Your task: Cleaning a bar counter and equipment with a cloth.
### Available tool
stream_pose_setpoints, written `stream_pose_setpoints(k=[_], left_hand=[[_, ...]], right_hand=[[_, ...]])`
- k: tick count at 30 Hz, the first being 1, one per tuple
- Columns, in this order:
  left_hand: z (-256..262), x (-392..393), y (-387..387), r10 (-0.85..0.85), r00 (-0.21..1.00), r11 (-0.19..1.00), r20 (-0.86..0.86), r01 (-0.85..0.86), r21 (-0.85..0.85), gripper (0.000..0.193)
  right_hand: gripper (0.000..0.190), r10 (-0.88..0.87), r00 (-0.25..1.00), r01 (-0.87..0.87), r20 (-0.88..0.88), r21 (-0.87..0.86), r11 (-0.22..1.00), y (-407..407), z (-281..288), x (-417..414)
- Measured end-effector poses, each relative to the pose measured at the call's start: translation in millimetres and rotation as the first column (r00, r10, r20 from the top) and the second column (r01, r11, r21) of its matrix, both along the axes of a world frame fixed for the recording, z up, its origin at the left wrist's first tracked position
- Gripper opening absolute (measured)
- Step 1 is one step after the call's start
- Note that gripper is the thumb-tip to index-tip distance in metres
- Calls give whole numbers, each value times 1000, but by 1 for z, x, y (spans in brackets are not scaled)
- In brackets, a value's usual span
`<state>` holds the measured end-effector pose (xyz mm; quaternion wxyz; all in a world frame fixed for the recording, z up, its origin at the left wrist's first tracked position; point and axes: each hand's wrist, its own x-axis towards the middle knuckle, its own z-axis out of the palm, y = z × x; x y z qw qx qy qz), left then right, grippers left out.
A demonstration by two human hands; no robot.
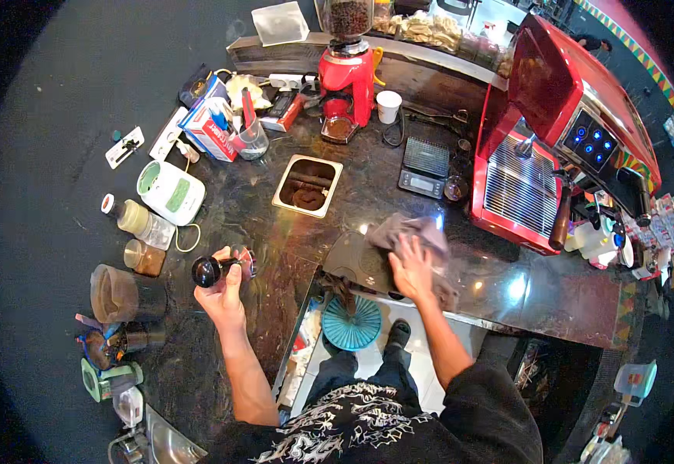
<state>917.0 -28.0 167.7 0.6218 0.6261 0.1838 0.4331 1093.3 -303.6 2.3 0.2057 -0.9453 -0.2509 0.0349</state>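
Note:
My left hand [224, 290] is closed around a black-knobbed tool [206, 271], which looks like a coffee tamper, above the dark counter. My right hand [412, 269] lies with spread fingers against a crumpled grey-brown cloth [409, 232]. Beneath and beside the cloth is a dark tamping mat [351, 261] at the counter's front edge. Beyond my hands a steel container [279, 200] set in the counter holds coffee grounds [309, 199]. Whether my right fingers grip the cloth or only press on it is unclear.
A red coffee grinder [345, 78] stands at the back, near a white paper cup [389, 106]. A digital scale [424, 167] sits left of a red espresso machine [479, 191]. Jars and a white device [172, 192] line the left side. A turquoise bin [353, 325] stands below the counter.

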Motion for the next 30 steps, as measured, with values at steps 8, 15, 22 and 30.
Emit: stream_pose_setpoints(k=[8, 15, 22, 30], left_hand=[[12, -33, 2, 33, 999, 999, 23, -33, -7, 24], [5, -36, -3, 85, 996, 995, 1, -85, -55, 24], [-19, -31, -22, -62, 997, 987, -38, 55, -149, 24], [-29, -25, -19, -71, 995, 987, -76, 59, -152, 24]], right_hand=[[54, 384, 912, -382, 143, -44, 923, 58, 11, -49], [84, 277, 945, -263, 176, -97, 960, 41, 20, -41], [98, 90, 988, -67, 125, -177, 982, 50, 25, -29], [41, 481, 805, -519, 347, 18, 855, 47, 7, -34]])
